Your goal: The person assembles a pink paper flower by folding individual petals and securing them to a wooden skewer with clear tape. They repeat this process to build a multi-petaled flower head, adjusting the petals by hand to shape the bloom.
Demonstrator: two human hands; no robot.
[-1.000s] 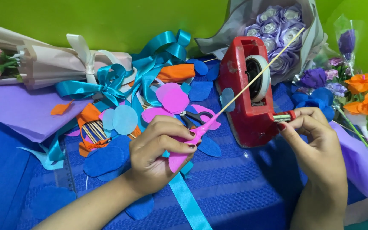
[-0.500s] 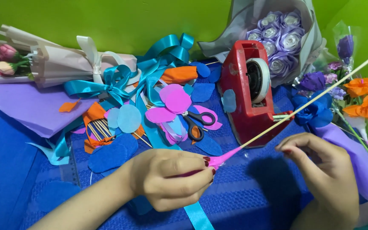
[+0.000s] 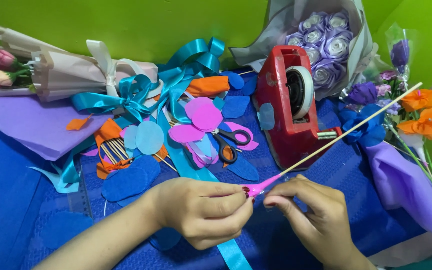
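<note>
Shifted closer together since half a second ago: left hand (image 3: 203, 212) and right hand (image 3: 308, 212), now nearly touching at the fingertips over the blue tabletop (image 3: 6, 200). Both closed in a pinch on the near end of a thin wooden stick (image 3: 346, 132), angled up and to the right past the red tape dispenser (image 3: 288, 112). Wrapped around that pinched end, a small pink strip (image 3: 261, 187), covering only the tip; rest of the stick bare, so wrapping judged barely begun. Behind the hands, loose pink petals (image 3: 198, 122), blue felt cutouts (image 3: 126, 182), scissors (image 3: 228, 142) with black handles, teal ribbon (image 3: 176, 80) in loops and trails. Along the back, a paper-wrapped bouquet (image 3: 51, 70) at left, a purple rose bouquet (image 3: 321, 40) behind the dispenser, orange flowers (image 3: 428, 112) at right.
</note>
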